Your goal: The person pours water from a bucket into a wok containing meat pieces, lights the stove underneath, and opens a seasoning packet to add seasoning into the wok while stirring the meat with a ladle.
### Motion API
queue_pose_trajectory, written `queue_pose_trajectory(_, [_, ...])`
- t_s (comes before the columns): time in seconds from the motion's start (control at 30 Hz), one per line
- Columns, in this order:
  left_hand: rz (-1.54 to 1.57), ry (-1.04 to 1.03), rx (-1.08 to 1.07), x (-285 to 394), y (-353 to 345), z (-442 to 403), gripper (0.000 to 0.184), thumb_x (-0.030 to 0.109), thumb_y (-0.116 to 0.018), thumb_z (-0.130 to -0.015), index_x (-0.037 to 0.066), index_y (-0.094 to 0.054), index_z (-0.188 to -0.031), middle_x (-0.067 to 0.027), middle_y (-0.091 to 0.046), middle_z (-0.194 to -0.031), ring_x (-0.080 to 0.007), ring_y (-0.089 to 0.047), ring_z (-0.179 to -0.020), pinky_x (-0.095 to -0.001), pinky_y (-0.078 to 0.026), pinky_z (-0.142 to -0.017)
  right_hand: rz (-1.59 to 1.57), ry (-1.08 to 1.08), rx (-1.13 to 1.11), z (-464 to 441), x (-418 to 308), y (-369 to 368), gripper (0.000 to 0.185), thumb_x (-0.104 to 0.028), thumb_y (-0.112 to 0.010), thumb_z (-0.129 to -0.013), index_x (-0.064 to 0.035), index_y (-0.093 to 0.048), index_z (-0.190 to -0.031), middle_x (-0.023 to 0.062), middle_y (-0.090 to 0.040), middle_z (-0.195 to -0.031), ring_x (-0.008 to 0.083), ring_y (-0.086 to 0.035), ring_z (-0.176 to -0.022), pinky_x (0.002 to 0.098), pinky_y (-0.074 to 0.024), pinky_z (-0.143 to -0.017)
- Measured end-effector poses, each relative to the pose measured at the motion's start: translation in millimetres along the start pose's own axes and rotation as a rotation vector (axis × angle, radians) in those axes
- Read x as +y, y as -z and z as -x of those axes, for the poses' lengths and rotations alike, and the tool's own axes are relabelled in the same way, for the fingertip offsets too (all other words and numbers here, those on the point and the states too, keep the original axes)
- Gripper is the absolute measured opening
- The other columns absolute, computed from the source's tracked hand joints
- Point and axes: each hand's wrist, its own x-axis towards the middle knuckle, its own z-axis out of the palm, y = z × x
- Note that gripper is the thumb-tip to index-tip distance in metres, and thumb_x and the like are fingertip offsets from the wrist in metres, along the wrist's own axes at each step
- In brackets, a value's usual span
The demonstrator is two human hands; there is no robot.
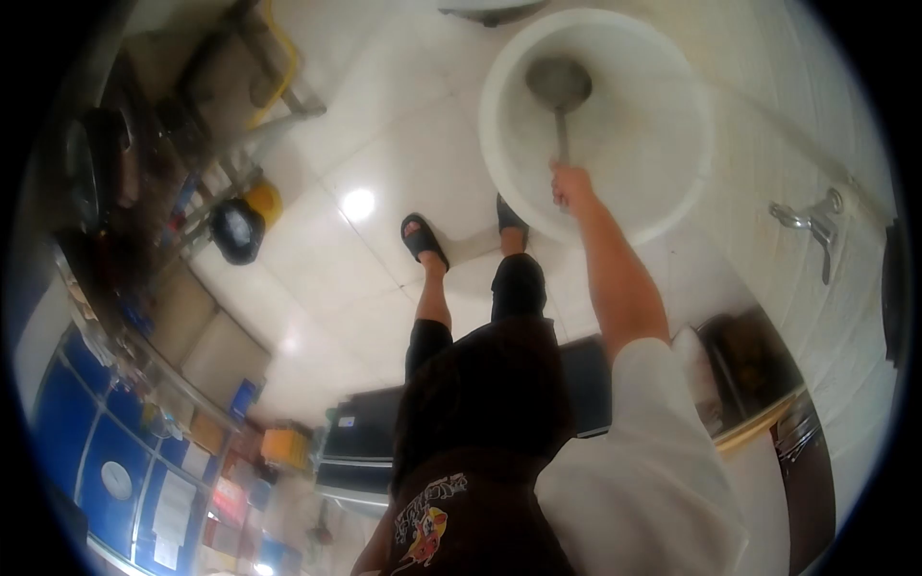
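My right hand (pixel 573 186) is closed around the handle of a long-handled metal ladle (pixel 558 84). Its round, grey head is over the inside of a large white tub (pixel 699 125), towards the far left part of the opening. Whether the head touches the tub or anything in it, I cannot tell. The tub stands on the tiled floor in front of my feet, and its inside looks pale and blurred. My right forearm reaches across its near rim. My left hand is out of view.
A metal tap (pixel 814 223) sticks out from the white wall on the right. A yellow hose (pixel 288 58) and a metal stand are at upper left, with a black-and-yellow object (pixel 238 228) below. Blue panelling (pixel 72 403) and cluttered shelves fill the lower left.
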Motion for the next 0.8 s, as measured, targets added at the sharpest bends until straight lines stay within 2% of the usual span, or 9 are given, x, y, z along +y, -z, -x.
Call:
queue_pose_trajectory(0.13, [-0.026,-0.067,0.008,1.3,3.2,-10.5,0.029,0.023,-0.058,-0.090,0.003,-0.067,-0.110,-0.0215,-0.068,-0.102,-0.0380,-0.067,-0.089,-0.0445,-0.052,-0.075,-0.029,0.039,0.012,40.9,-1.4,13.3,0.041,-0.031,-0.069,-0.091,-0.0032,-0.052,-0.066,0.0063,-0.050,-0.054,0.0188,-0.047,-0.040,0.0333,-0.0399,-0.038])
queue_pose_trajectory(0.3, [-0.066,-0.142,0.014,0.3,11.2,-26.3,0.030,0.023,-0.059,-0.089,0.003,-0.066,-0.111,-0.0222,-0.068,-0.103,-0.0385,-0.067,-0.090,-0.0448,-0.052,-0.076,-0.086,0.079,-0.027,41.4,-2.1,15.3,0.038,-0.031,-0.069,-0.091,-0.0031,-0.052,-0.071,0.0050,-0.049,-0.057,0.0169,-0.047,-0.041,0.0324,-0.0403,-0.038])
queue_pose_trajectory(0.63, [-0.122,-0.303,0.022,-35.3,24.2,-70.9,0.031,0.023,-0.059,-0.089,0.003,-0.066,-0.112,-0.0235,-0.067,-0.104,-0.0397,-0.066,-0.091,-0.0453,-0.051,-0.076,-0.163,0.168,0.000,95.8,6.0,15.3,0.032,-0.028,-0.067,-0.092,-0.0030,-0.058,-0.075,0.0034,-0.051,-0.057,0.0154,-0.046,-0.042,0.0314,-0.0368,-0.039])
queue_pose_trajectory(0.7, [-0.152,-0.362,0.013,-43.2,30.0,-86.8,0.032,0.023,-0.059,-0.089,0.003,-0.066,-0.112,-0.0238,-0.067,-0.104,-0.0399,-0.066,-0.091,-0.0454,-0.051,-0.076,-0.058,0.145,0.080,102.6,-1.8,15.9,0.031,-0.026,-0.066,-0.091,-0.0017,-0.057,-0.074,0.0044,-0.051,-0.056,0.0171,-0.047,-0.041,0.0317,-0.0361,-0.038])
queue_pose_trajectory(0.73, [-0.229,-0.456,0.060,-34.3,34.4,-82.5,0.031,0.026,-0.062,-0.089,0.003,-0.066,-0.110,-0.0221,-0.069,-0.094,-0.0389,-0.068,-0.086,-0.0496,-0.050,-0.076,-0.063,0.152,0.084,104.4,-6.1,14.7,0.031,-0.026,-0.066,-0.091,-0.0017,-0.057,-0.074,0.0044,-0.051,-0.056,0.0171,-0.047,-0.041,0.0317,-0.0361,-0.038])
queue_pose_trajectory(0.77, [-0.231,-0.463,0.062,-21.2,39.4,-72.0,0.031,0.026,-0.062,-0.089,0.003,-0.066,-0.110,-0.0221,-0.069,-0.094,-0.0389,-0.068,-0.086,-0.0496,-0.050,-0.076,-0.054,0.141,0.114,105.6,-8.7,15.9,0.026,-0.023,-0.067,-0.088,-0.0023,-0.059,-0.075,0.0061,-0.054,-0.057,0.0200,-0.052,-0.044,0.0343,-0.0395,-0.041])
queue_pose_trajectory(0.8, [-0.431,-0.610,0.078,-6.0,49.0,-62.8,0.030,0.026,-0.060,-0.090,0.004,-0.066,-0.109,-0.0217,-0.069,-0.094,-0.0392,-0.068,-0.085,-0.0487,-0.051,-0.076,-0.046,0.132,0.142,103.7,-12.3,14.3,0.021,-0.020,-0.069,-0.086,-0.0030,-0.061,-0.076,0.0078,-0.058,-0.058,0.0228,-0.056,-0.047,0.0369,-0.0429,-0.044])
